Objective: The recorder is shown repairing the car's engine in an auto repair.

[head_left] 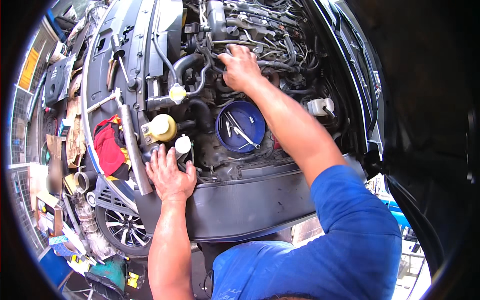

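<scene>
Engine (255, 24) work seems underway: our left hand (171, 174) spreads beside a white cap (183, 144); our right hand (241, 68) curls, its hold hidden; next calls for steady reaching.

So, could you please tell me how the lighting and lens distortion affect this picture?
Head view: the fisheye bows the dark grey panel and leaves black corners; head view: glare washes out the white cap and the background at lower right, while the dark surface at far right sinks into near-black; head view: the left hand is well lit.
</scene>
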### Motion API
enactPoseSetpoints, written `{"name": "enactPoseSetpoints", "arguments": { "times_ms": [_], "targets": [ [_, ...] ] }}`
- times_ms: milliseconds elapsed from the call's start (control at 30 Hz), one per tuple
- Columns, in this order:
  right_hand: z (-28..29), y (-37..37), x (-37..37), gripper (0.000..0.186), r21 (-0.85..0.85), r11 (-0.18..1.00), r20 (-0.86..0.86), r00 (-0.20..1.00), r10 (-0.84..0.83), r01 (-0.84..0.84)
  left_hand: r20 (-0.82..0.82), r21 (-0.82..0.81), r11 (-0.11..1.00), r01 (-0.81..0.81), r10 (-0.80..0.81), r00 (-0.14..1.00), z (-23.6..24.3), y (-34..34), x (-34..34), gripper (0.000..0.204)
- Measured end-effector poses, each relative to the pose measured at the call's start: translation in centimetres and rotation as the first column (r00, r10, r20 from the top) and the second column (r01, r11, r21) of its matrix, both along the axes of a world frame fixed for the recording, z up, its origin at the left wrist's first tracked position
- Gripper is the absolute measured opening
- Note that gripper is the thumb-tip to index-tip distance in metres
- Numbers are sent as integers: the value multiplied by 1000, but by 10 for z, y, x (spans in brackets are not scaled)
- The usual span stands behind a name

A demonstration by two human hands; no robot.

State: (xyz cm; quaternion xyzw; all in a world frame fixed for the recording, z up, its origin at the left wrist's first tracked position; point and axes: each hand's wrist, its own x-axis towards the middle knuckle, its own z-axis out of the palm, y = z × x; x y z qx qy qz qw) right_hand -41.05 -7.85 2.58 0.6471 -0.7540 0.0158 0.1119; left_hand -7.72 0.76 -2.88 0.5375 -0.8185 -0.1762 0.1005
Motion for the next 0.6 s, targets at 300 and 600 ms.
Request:
{"name": "enactPoseSetpoints", "arguments": {
  "times_ms": [300, 600],
  "targets": [
    [13, -37, -15, 36, 333, 931, -12, 988, -156, 151, 12, 60, 998, -25, 24, 1000, 7, -3, 3, 64],
    [6, -34, -61, 37, 138, 966, 464, 848, -257, 217, 31, 77, 997, -8, 6, 1000, 9, -5, -4, 67]
  ]
}}
